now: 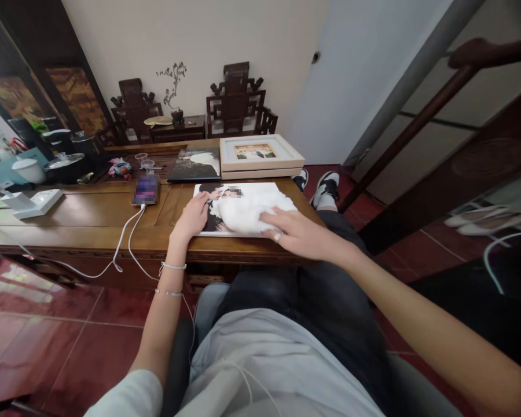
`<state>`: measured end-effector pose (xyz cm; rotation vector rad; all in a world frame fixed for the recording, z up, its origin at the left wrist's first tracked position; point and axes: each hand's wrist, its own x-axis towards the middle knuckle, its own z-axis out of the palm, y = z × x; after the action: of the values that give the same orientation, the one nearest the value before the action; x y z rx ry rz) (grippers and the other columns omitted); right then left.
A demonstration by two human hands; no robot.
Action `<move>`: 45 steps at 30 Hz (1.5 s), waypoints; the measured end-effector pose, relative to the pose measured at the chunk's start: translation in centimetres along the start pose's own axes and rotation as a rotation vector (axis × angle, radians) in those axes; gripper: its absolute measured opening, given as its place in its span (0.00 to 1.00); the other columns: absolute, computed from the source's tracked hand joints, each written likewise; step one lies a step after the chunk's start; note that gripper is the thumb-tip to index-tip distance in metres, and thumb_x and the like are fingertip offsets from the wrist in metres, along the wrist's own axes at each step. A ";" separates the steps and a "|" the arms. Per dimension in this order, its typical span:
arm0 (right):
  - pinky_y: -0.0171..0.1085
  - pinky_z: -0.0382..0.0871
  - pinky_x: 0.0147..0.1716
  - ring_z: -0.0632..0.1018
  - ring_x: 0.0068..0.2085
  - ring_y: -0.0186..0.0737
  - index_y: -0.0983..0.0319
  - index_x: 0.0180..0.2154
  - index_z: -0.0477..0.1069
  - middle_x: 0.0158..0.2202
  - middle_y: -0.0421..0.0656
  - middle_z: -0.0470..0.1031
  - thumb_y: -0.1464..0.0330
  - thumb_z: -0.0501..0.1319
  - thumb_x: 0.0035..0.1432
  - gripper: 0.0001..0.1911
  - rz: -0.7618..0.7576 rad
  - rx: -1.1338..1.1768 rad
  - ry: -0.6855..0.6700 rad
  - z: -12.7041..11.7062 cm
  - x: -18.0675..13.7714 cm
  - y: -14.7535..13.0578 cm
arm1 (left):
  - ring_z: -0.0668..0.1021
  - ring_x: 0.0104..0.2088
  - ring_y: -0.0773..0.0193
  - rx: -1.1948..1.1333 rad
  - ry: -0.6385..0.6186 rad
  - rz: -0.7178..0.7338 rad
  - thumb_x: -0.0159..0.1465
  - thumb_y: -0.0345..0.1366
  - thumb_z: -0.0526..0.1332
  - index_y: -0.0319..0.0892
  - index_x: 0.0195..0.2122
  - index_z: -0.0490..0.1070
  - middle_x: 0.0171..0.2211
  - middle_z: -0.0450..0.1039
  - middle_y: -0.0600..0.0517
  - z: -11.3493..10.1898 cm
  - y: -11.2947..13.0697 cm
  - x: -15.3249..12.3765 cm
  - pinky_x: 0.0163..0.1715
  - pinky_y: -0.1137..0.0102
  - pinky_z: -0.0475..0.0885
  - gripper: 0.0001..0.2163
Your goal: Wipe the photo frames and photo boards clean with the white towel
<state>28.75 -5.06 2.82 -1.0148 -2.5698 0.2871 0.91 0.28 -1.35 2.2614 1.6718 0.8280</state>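
Note:
A wedding photo panel [204, 227] with a white edge lies flat at the table's front edge, before my lap. My left hand [193, 216] grips its left side, with the fingertips over the top surface. Bunched on the picture is a white cloth [245, 213], which covers much of the middle and right of it. My right hand [296, 233], wearing a ring, has its fingers closed over the cloth's right end and presses it on the panel. The underside of the cloth and my right fingertips are partly hidden.
Behind the panel are a dark photo panel [195, 168] and stacked pale wood frames [264, 168]. A phone [146, 190] on a white cable lies left, near a power strip [39, 204]. Further left stand a lidded pot [65, 165] and a white cup [29, 171]. Another person's shoe [327, 188] shows beyond the table's right end.

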 end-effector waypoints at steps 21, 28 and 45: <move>0.52 0.64 0.58 0.77 0.49 0.53 0.58 0.41 0.74 0.41 0.49 0.79 0.71 0.52 0.63 0.13 -0.024 0.084 0.045 1.3 -1.0 -2.3 | 0.66 0.69 0.52 -0.019 0.008 0.003 0.70 0.31 0.50 0.41 0.63 0.69 0.68 0.65 0.42 0.2 -0.4 0.3 0.70 0.53 0.59 0.22; 0.49 0.67 0.49 0.77 0.48 0.57 0.61 0.44 0.76 0.45 0.53 0.81 0.73 0.52 0.61 0.16 0.192 -0.047 0.114 1.2 6.1 1.2 | 0.68 0.69 0.54 -0.031 0.029 0.021 0.71 0.33 0.49 0.40 0.61 0.71 0.66 0.68 0.42 -0.3 0.5 0.3 0.70 0.55 0.60 0.20; 0.52 0.67 0.53 0.76 0.53 0.59 0.58 0.40 0.76 0.41 0.49 0.80 0.67 0.53 0.62 0.13 0.006 0.113 0.034 0.4 0.3 1.6 | 0.68 0.68 0.53 -0.052 0.004 0.021 0.73 0.38 0.50 0.44 0.57 0.74 0.64 0.71 0.46 -0.4 1.5 -0.2 0.68 0.54 0.62 0.17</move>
<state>29.41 -3.75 2.02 -0.9786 -2.4893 0.4080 1.87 -0.49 -0.37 2.2477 1.6115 0.8713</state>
